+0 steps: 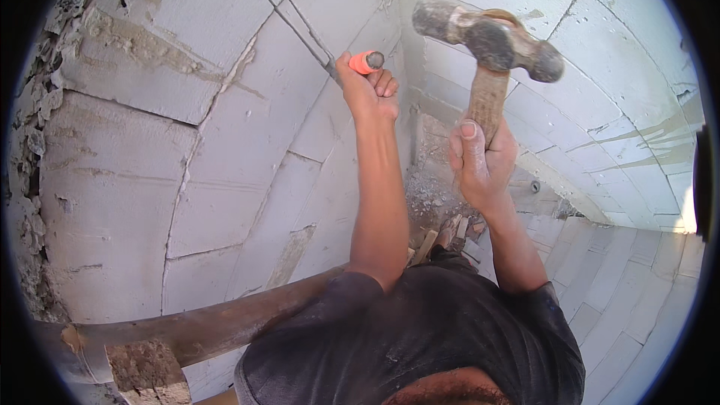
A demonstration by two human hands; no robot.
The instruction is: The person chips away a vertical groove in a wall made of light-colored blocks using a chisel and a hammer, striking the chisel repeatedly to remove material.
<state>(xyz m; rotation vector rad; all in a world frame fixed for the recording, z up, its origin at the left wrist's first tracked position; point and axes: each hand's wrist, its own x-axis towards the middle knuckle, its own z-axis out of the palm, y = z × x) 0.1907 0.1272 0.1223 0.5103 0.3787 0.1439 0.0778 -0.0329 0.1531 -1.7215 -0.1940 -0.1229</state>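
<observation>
Hands point(367, 94) point(484, 159) hold an orange-sleeved chisel point(365, 62) and a hammer point(491, 45).

This looks like a building site, inside a house or other building that is not finished. The walls point(112, 214) are bare, made of big pale blocks with no paint, and you can see the lines where the blocks meet. Rough grey-brown stuff point(142, 49) is smeared on some of them. Broken bits point(431, 195) and dust lie on the ground, with scraps of wood point(426, 244) close by. A long, round pole point(225, 328) and a big, dusty hammer point(491, 37) fit a building place too.
</observation>
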